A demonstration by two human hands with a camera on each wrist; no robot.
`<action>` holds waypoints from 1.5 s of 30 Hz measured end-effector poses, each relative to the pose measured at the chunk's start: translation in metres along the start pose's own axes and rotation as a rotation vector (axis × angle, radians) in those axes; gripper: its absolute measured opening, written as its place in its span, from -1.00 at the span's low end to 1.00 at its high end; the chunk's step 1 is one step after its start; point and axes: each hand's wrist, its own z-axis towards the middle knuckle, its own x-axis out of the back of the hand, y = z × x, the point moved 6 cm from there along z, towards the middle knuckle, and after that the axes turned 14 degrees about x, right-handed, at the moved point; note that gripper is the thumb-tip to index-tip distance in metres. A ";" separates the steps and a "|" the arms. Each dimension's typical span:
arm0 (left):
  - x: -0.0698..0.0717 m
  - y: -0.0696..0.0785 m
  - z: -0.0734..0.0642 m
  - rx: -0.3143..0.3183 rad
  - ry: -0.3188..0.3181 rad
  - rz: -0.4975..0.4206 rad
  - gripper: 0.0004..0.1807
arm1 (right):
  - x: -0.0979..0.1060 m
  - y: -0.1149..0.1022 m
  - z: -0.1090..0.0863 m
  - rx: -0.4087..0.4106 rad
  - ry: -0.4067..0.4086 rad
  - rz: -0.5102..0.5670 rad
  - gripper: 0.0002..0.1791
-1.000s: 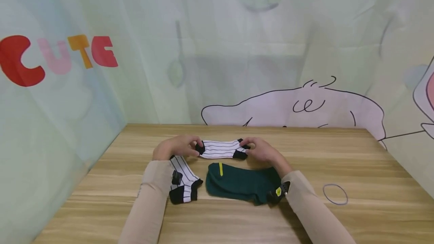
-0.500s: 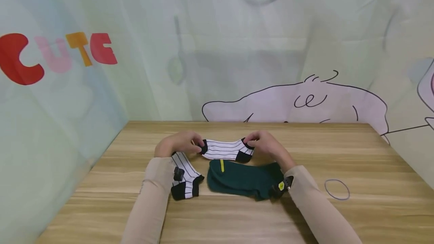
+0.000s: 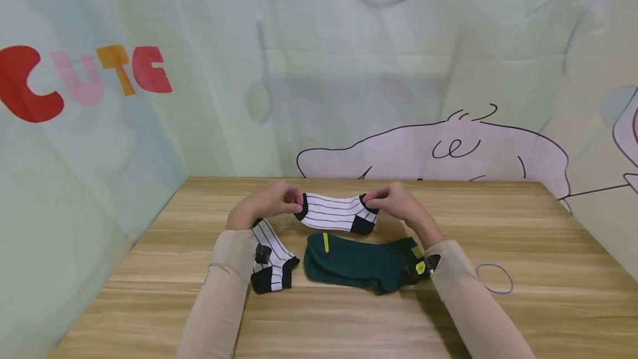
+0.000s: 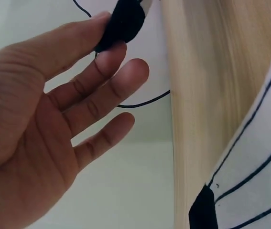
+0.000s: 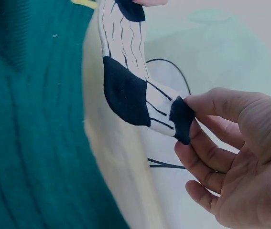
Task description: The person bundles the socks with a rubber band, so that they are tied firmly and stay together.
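Note:
A white sock with thin black stripes (image 3: 329, 212) is stretched sideways between the two hands, lifted a little off the table. My left hand (image 3: 269, 204) pinches its black toe; in the left wrist view the thumb and a fingertip meet on the black toe (image 4: 123, 24), while the other fingers reach out loosely. At the opposite end, my right hand (image 3: 399, 204) pinches the black cuff (image 5: 180, 119), and the black heel (image 5: 125, 93) hangs beside it. Below the left wrist lies a second striped sock (image 3: 271, 256), partly hidden by the forearm and wrist camera.
Dark green socks (image 3: 359, 263) with a yellow mark lie flat in front of the held sock, their right end beneath the right wrist. A thin oval outline (image 3: 494, 278) shows on the wooden table (image 3: 319, 326) at right. A printed curtain (image 3: 224, 71) stands behind.
Both hands have risen, lifting the striped sock from the table. Its toe and cuff are now pinched, and the right hand has shifted slightly rightward. The other socks stay where they were.

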 end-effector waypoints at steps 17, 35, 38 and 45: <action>0.007 0.014 -0.004 -0.074 0.059 -0.032 -0.80 | 0.029 -0.013 -0.005 0.124 0.027 0.026 -0.70; 0.006 0.029 -0.007 -0.116 0.028 -0.017 -0.80 | 0.042 -0.020 -0.028 0.110 -0.241 0.004 -0.64; 0.005 0.032 -0.007 -0.131 0.022 -0.023 -0.89 | 0.044 -0.020 -0.031 0.104 -0.267 0.025 -0.74; 0.000 0.041 -0.006 -0.181 -0.010 -0.075 -0.83 | 0.055 -0.019 -0.038 0.085 -0.282 0.015 -0.85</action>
